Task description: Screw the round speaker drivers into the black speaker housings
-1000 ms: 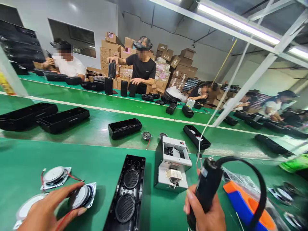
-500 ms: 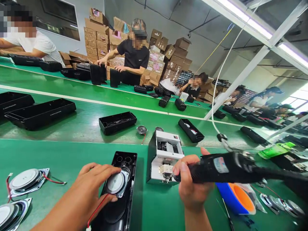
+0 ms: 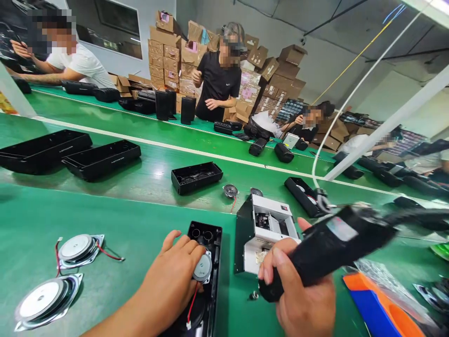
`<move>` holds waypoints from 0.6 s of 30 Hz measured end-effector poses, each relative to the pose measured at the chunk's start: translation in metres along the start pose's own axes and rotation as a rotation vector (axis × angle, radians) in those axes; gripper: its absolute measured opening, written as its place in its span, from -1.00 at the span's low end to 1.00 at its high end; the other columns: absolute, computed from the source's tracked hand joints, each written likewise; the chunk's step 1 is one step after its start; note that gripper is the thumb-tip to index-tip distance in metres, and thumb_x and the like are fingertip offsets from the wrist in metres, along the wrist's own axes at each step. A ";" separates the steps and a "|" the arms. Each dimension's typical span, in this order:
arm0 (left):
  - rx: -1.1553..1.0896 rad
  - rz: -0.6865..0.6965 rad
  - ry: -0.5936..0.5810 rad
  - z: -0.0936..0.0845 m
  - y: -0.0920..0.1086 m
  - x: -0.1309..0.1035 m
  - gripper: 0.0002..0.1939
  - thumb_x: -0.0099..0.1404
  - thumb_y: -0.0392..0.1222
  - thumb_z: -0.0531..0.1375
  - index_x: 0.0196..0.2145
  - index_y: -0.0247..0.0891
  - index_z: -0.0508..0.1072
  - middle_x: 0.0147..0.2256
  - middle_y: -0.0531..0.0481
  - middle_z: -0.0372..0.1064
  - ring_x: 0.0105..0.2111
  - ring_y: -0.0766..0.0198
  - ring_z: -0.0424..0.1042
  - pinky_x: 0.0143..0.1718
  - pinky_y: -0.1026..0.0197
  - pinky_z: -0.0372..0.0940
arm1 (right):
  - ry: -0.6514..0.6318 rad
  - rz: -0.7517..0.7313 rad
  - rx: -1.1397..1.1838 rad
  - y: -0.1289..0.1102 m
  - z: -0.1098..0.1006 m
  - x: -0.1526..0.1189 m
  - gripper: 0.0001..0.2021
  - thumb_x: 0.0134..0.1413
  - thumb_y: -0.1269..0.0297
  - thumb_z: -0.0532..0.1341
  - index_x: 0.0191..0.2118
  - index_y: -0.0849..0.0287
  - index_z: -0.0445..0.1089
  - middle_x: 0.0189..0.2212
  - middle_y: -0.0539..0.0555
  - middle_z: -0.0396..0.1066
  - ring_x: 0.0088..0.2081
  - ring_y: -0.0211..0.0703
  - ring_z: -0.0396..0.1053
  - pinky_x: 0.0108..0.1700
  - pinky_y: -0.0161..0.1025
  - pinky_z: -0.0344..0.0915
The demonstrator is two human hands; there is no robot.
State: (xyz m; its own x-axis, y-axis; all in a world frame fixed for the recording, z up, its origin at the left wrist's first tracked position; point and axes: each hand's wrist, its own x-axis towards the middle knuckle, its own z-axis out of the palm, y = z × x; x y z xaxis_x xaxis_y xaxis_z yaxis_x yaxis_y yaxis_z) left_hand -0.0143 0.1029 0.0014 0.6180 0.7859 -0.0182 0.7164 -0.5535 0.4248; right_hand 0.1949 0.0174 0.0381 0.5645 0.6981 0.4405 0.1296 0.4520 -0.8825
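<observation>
My left hand (image 3: 175,276) is curled over a small round speaker (image 3: 202,267) with a silver back, its fingers gripping the rim. The speaker sits in the upper part of a long black speaker housing (image 3: 215,262), and a red wire (image 3: 192,306) hangs from it. In my right hand (image 3: 301,290) is a black electric screwdriver (image 3: 326,248), tilted with its nose down to the left. A small metal piece (image 3: 253,296) shows near that nose, blurred. Behind the screwdriver stands a white-and-black screw feeder (image 3: 261,234), partly covered by my hand.
Two loose speakers (image 3: 45,299) lie at the left. Several black housings (image 3: 196,178) rest on the green conveyor beyond. A blue-and-orange container (image 3: 382,304) and a plastic bag (image 3: 389,281) are at the right. A white hose (image 3: 336,126) hangs overhead. Co-workers (image 3: 219,79) are across the line.
My right hand has drawn the screwdriver's nose away from the screw feeder, down toward the housing. My left hand stays on the speaker, its fingers now further over it. The view has shifted left.
</observation>
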 end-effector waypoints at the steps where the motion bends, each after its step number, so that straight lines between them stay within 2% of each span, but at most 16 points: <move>1: 0.000 -0.006 -0.003 0.002 -0.001 0.001 -0.52 0.16 -0.48 0.39 0.01 -0.13 0.66 0.01 0.01 0.68 0.15 -0.07 0.56 0.56 -0.33 -0.03 | 0.012 -0.043 0.030 -0.001 0.009 0.002 -0.39 0.54 0.21 0.42 0.51 -0.03 0.19 -0.46 -0.17 0.40 -0.55 -0.20 0.40 -0.43 -0.26 0.51; 5: -0.001 -0.028 -0.009 0.007 -0.002 0.006 -0.44 0.20 -0.53 0.32 0.10 -0.12 0.65 0.08 0.00 0.68 0.19 -0.08 0.53 0.52 -0.34 0.07 | 0.098 -0.242 0.117 0.003 0.047 0.013 -0.43 0.54 0.30 0.37 0.48 -0.07 0.20 -0.45 -0.19 0.41 -0.51 -0.20 0.39 -0.35 -0.23 0.53; 8: 0.000 -0.033 -0.014 0.009 -0.003 0.008 -0.42 0.24 -0.55 0.28 0.13 -0.08 0.65 0.14 0.00 0.68 0.26 -0.11 0.50 0.47 -0.32 0.16 | 0.066 -0.276 0.133 0.015 0.067 0.019 -0.45 0.57 0.34 0.33 0.48 -0.09 0.19 -0.40 -0.17 0.43 -0.46 -0.19 0.41 -0.30 -0.21 0.54; 11: -0.009 -0.013 0.004 0.013 -0.008 0.009 -0.37 0.22 -0.54 0.29 0.17 -0.06 0.64 0.16 0.01 0.69 0.38 -0.14 0.42 0.57 -0.37 -0.02 | 0.010 -0.243 0.152 0.030 0.076 0.019 -0.45 0.60 0.35 0.31 0.50 -0.14 0.20 -0.36 -0.17 0.42 -0.45 -0.25 0.41 -0.30 -0.25 0.53; 14: -0.041 0.014 0.056 0.020 -0.016 0.008 -0.34 0.24 -0.50 0.33 0.24 -0.03 0.62 0.13 0.03 0.70 0.40 -0.13 0.41 0.62 -0.36 -0.23 | -0.032 -0.209 0.149 0.042 0.077 0.018 -0.46 0.61 0.35 0.30 0.51 -0.19 0.21 -0.33 -0.16 0.43 -0.44 -0.28 0.42 -0.30 -0.27 0.53; 18: -0.045 0.040 0.141 0.035 -0.024 0.006 -0.33 0.24 -0.48 0.36 0.27 -0.04 0.61 0.12 0.02 0.71 0.37 -0.10 0.45 0.61 -0.27 -0.33 | -0.029 -0.179 0.119 0.051 0.078 0.016 -0.44 0.60 0.33 0.33 0.52 -0.15 0.21 -0.32 -0.15 0.45 -0.44 -0.26 0.44 -0.29 -0.25 0.53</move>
State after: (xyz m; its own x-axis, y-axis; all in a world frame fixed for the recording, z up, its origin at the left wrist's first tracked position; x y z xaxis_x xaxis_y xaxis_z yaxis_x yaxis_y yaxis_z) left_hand -0.0165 0.1113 -0.0407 0.5919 0.7962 0.1254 0.6751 -0.5748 0.4625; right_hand 0.1469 0.0950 0.0130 0.5173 0.6157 0.5944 0.1275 0.6313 -0.7650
